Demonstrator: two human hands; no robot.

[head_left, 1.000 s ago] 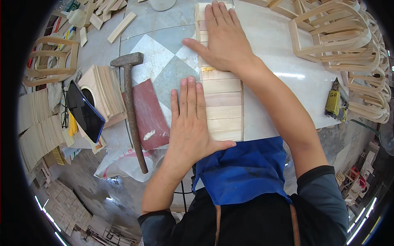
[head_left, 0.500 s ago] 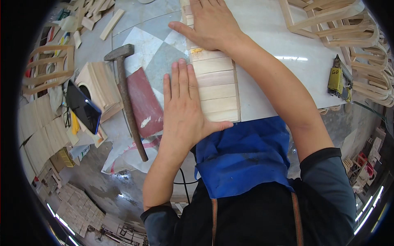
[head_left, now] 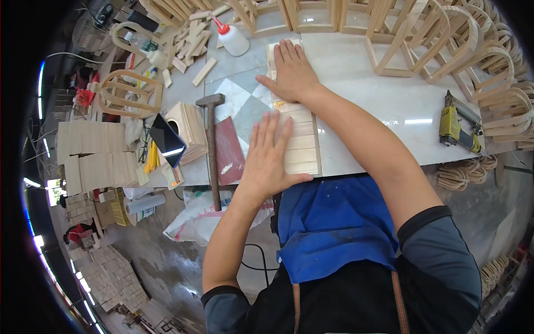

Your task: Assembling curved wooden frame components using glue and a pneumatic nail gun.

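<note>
A row of pale wooden slats (head_left: 301, 135) lies edge to edge on the table, running away from its front edge. My left hand (head_left: 268, 158) rests along the left edge of the row near the front, fingers stretched out and thumb pointing right across its near end. Farther up, my right hand (head_left: 293, 73) lies flat on the slats, fingers pointing away and thumb out to the left. Neither hand grips anything. Left of my left hand are a dark red flat piece (head_left: 229, 151) and a hammer (head_left: 212, 142) whose handle sticks out past the table edge.
A smartphone (head_left: 166, 139) leans by a wooden box (head_left: 191, 131) with a round hole. A white bottle with a red cap (head_left: 233, 42) stands near loose wood offcuts (head_left: 193, 42). Arched wooden frames (head_left: 411, 42) line the far right. A yellow-green nail gun (head_left: 459, 125) lies at right.
The view has shifted, so more of the table's far side now shows, with the bottle and the frames. Both hands stay on the row of slats.
</note>
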